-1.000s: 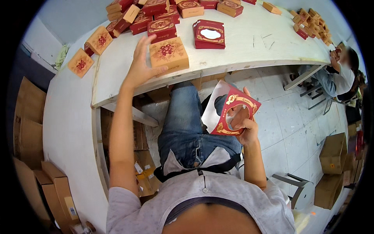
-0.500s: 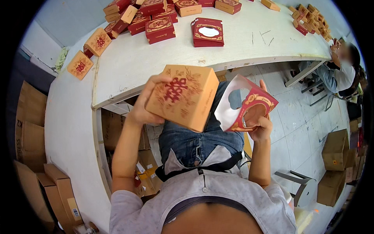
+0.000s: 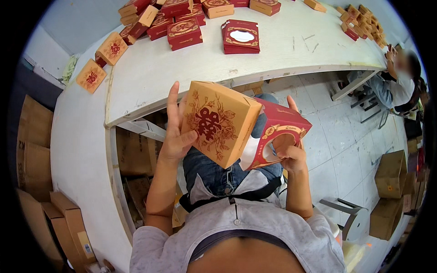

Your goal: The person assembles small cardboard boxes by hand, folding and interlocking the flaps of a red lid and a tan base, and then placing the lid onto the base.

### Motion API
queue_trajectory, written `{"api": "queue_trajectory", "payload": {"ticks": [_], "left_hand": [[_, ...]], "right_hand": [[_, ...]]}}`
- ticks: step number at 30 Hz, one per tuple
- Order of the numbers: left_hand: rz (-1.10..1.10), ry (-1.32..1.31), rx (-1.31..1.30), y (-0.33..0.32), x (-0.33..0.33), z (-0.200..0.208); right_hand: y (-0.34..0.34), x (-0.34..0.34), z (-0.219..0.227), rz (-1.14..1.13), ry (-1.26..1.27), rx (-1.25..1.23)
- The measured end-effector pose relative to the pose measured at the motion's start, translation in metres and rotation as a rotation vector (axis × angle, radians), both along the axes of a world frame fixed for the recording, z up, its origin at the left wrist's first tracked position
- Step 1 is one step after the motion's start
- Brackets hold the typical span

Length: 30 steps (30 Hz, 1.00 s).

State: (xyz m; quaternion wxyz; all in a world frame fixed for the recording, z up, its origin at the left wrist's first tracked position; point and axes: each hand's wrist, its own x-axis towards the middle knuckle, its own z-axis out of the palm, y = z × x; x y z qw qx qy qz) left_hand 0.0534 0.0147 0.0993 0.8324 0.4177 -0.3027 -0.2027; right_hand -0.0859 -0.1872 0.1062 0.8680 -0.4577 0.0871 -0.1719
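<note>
Over my lap, my left hand [image 3: 175, 129] holds a tan gift box [image 3: 218, 123] with a dark red emblem and floral print, thumb on its front and index finger pointing up. My right hand [image 3: 295, 152] grips a red sleeve [image 3: 284, 132] with gold trim and a round cut-out window, its thumb at the window. The sleeve's white inside shows at its left end. One end of the tan box meets the open left end of the sleeve; whether it reaches inside I cannot tell.
On the white table, a stack of flat red sleeves [image 3: 241, 36] lies beside piled red-and-tan boxes [image 3: 184, 34]. Two tan boxes [image 3: 92, 76] lean at the left. More boxes [image 3: 362, 22] are heaped far right, near a seated person [image 3: 403, 73]. Cardboard cartons [image 3: 390, 175] and a chair [image 3: 350, 216] stand right.
The tan box has turned more upright and moved right and slightly down. The red sleeve has turned and come left, so that the two now meet. My left index finger has lifted off.
</note>
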Motion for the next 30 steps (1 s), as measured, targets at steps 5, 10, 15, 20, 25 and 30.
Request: {"api": "queue_trajectory", "payload": {"ticks": [5,10,15,20,25,30], "left_hand": [[0.048,0.055,-0.008,0.011,0.011,-0.010],[0.198,0.222,-0.257,0.001,0.009,0.001],[0.137,0.153,-0.119,0.012,0.024,-0.001],[0.093,-0.108,0.301,0.022,0.029,0.056],[-0.180,-0.289,0.674,0.007,0.032,0.074],[-0.330,-0.496,0.866,-0.012,0.037,0.071]], "right_hand": [[-0.001,-0.002,-0.003,0.049,-0.066,0.014],[-0.003,-0.004,-0.014,0.173,-0.084,-0.119],[-0.013,-0.008,-0.021,0.182,-0.068,-0.445],[-0.028,-0.014,0.005,0.157,-0.037,-0.065],[-0.022,0.000,0.004,0.165,0.172,-0.182],[-0.018,0.008,0.004,0.185,0.204,-0.236]]}}
